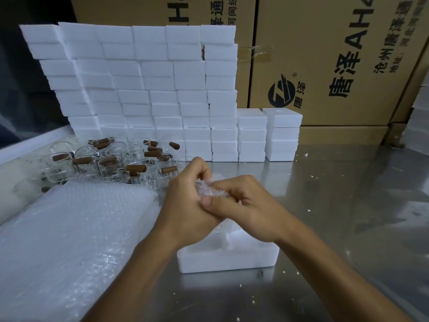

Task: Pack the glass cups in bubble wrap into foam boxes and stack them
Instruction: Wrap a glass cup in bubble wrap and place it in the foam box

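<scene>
Head view, looking down on a shiny metal surface (336, 205). Both hands meet just above an open foam box (227, 259) that sits on the surface near the person. The left hand (188, 196) has its fingers curled round a small bundle of bubble wrap (209, 189), and the right hand (241, 205) closes on the same bundle from the other side, its thumb laid across the left hand's heel. Each grip is tight on the wrap; the glass cup inside cannot be made out clearly through the plastic. The bundle is held over the far edge of the open box, not yet lying in it.

To the left lies a thick stack of bubble wrap sheets (69, 233), flat on the surface. Beyond it stands a cluster of unwrapped glass cups (104, 161) with brown wooden handles, crowded together, some tilted. Behind them rises a wall of closed white foam boxes (144, 89), many rows high, stepping down on the right to two shorter stacks (269, 133). Large cardboard cartons (325, 54) with printed characters stand behind the foam wall. Small white foam crumbs dot the surface.
</scene>
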{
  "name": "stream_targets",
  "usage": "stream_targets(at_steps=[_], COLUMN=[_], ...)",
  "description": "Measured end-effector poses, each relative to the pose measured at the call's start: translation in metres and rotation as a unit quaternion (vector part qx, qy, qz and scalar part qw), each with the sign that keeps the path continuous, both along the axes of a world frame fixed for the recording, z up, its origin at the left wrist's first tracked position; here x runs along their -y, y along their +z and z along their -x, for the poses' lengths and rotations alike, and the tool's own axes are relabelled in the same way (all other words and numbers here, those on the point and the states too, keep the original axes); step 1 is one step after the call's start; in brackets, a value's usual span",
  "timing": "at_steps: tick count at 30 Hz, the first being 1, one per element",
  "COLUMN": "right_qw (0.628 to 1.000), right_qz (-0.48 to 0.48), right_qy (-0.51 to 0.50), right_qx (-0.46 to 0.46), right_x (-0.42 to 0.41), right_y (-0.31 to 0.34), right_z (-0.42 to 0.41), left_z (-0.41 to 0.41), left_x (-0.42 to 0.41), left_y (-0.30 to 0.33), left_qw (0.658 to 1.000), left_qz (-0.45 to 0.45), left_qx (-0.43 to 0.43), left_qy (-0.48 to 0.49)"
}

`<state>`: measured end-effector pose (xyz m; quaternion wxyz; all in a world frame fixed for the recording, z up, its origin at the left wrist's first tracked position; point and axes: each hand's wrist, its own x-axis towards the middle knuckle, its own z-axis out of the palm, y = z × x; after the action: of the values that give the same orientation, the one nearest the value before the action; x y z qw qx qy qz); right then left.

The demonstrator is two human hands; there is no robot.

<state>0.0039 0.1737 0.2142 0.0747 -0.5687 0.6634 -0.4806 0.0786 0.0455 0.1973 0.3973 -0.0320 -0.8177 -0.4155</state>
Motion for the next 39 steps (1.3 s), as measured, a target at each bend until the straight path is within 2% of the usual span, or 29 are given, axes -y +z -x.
stream_targets(at_steps=[3, 5, 7, 9, 11, 14, 17, 19, 21, 25, 30, 35, 39], right_qw=[1.0, 0.995, 0.989, 0.994, 0.997, 0.996, 0.994, 0.995, 0.992, 0.971, 0.928, 0.889, 0.882], right_qz=[0.015, 0.062, 0.1, 0.074, 0.036, 0.021, 0.027, 0.02, 0.023, 0.065, 0.076, 0.132, 0.131], right_qy=[-0.025, -0.083, -0.107, -0.072, -0.056, -0.07, -0.096, -0.1, -0.101, -0.051, -0.03, 0.037, 0.059], right_qx=[0.012, -0.011, 0.009, 0.021, -0.032, -0.054, -0.042, 0.004, 0.071, 0.226, 0.362, 0.438, 0.449], right_x=[0.001, 0.005, 0.009, 0.007, 0.005, 0.006, 0.007, 0.007, 0.008, 0.009, 0.008, 0.007, 0.004], right_y=[-0.003, -0.008, -0.009, -0.009, -0.008, -0.006, -0.007, -0.008, -0.009, -0.008, -0.005, -0.001, 0.0], right_z=[-0.002, -0.005, -0.007, -0.006, -0.003, -0.004, -0.007, -0.009, -0.009, -0.008, -0.003, -0.001, 0.002], left_z=[0.001, 0.0, -0.001, -0.004, -0.005, -0.007, -0.007, -0.006, -0.006, -0.007, -0.01, -0.013, -0.014], left_x=[-0.001, 0.003, 0.009, 0.011, 0.012, 0.015, 0.015, 0.014, 0.016, 0.019, 0.02, 0.02, 0.019], left_y=[0.0, 0.002, 0.004, 0.006, 0.008, 0.01, 0.014, 0.016, 0.017, 0.018, 0.019, 0.022, 0.021], left_qw=[1.0, 1.0, 0.999, 0.997, 0.993, 0.978, 0.965, 0.934, 0.909, 0.893, 0.856, 0.824, 0.837], left_qz=[0.006, -0.016, -0.042, -0.066, -0.109, -0.196, -0.234, -0.327, -0.383, -0.417, -0.469, -0.504, -0.47], left_qx=[0.006, 0.011, 0.009, 0.012, 0.029, 0.078, 0.121, 0.136, 0.145, 0.134, 0.154, 0.143, 0.15], left_qy=[0.005, 0.022, 0.024, 0.023, 0.025, 0.004, -0.01, -0.051, -0.077, -0.105, -0.155, -0.216, -0.239])
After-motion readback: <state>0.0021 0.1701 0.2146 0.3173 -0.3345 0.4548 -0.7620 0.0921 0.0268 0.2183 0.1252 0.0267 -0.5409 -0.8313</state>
